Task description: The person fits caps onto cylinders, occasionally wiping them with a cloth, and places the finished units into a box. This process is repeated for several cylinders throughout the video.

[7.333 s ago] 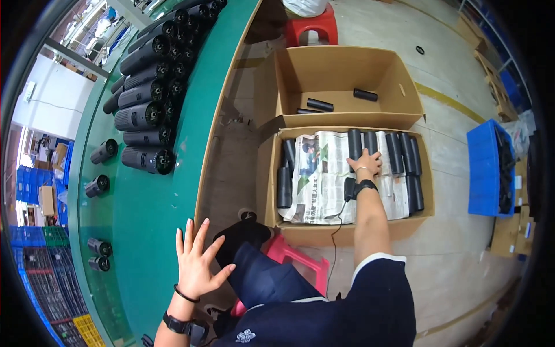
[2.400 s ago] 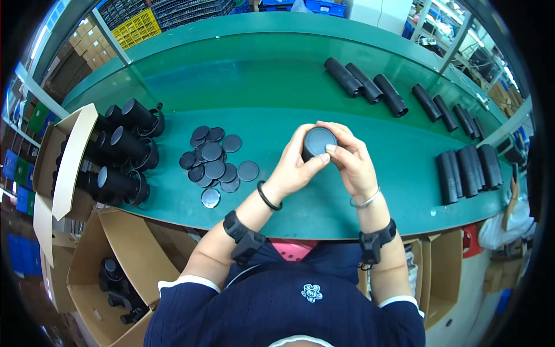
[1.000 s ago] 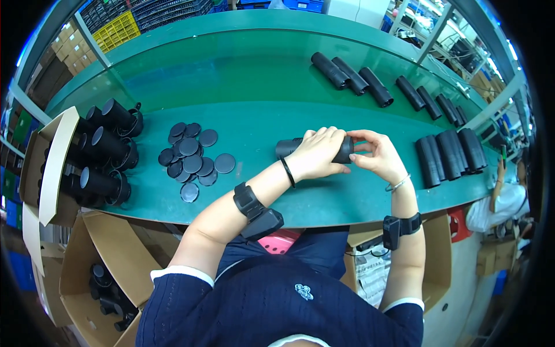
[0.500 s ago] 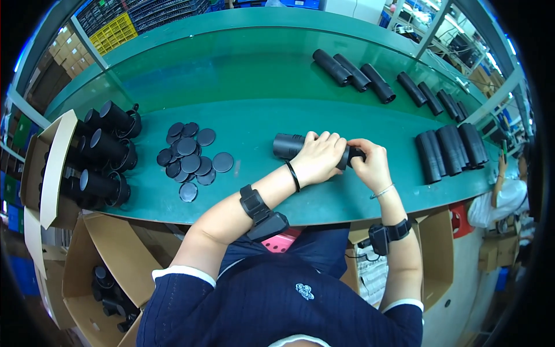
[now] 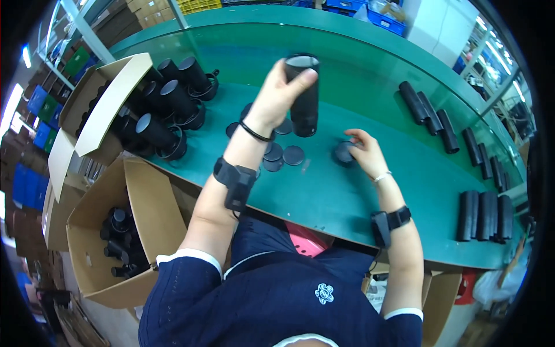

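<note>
Left hand: the person's left hand (image 5: 280, 95) is wrapped around a black cylinder (image 5: 305, 107), thumb pressed near its upper rim.
Cylinder's place: close to upright beyond the loose discs, wider end up. I can't make out whether its lower end meets the green bench (image 5: 439, 222).
Right hand: the right hand (image 5: 368, 153) has curled fingers at a short dark round piece (image 5: 345, 151), right of the discs. The blur hides whether it is pinched or being let go.
Loose discs: flat black discs (image 5: 293, 155) lie scattered on the bench, partly covered by the left forearm.
Just changed: the hands no longer meet on one cylinder lying sideways at mid-bench. They are well apart, the cylinder has swung upright, and the view has turned left.
What that suggests: the two-handed handling of the cylinder seems over for now, each hand tending its own piece.
To the left: black cylinders tilt in ring-shaped pieces (image 5: 173, 151) beside a flapped carton (image 5: 113, 104); a lower carton (image 5: 153, 217) holds more dark parts.
To the right: a near group of black tubes (image 5: 485, 217) lies side by side, with other tubes (image 5: 430, 113) farther back.
</note>
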Available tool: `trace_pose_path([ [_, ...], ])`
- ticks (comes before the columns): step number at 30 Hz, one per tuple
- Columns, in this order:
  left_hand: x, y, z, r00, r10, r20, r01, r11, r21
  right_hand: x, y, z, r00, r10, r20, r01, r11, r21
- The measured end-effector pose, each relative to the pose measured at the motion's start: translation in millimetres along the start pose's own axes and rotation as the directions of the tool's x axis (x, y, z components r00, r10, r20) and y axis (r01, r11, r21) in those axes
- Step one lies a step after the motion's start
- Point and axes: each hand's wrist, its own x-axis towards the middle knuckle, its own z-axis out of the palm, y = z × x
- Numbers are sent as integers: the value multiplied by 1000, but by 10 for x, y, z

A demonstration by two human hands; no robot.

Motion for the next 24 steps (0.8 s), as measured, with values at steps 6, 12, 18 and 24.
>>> trace_pose_path([
  [6,-20,97,-542,990,-124,-61,95,932,-349,322,-417,660,903,-159,398,353,804,-478],
  [12,-105,29,-416,987,-158,-40,137,936,-324,69,-546,850,826,-241,509,485,764,-425],
  [18,-197,-155,74,978,-180,103,204,931,-303,-202,-217,-142,994,-35,103,25,995,100],
  [24,-284,-411,838,904,-216,368,282,950,-136,-702,-72,-831,992,-128,-16,42,204,978],
])
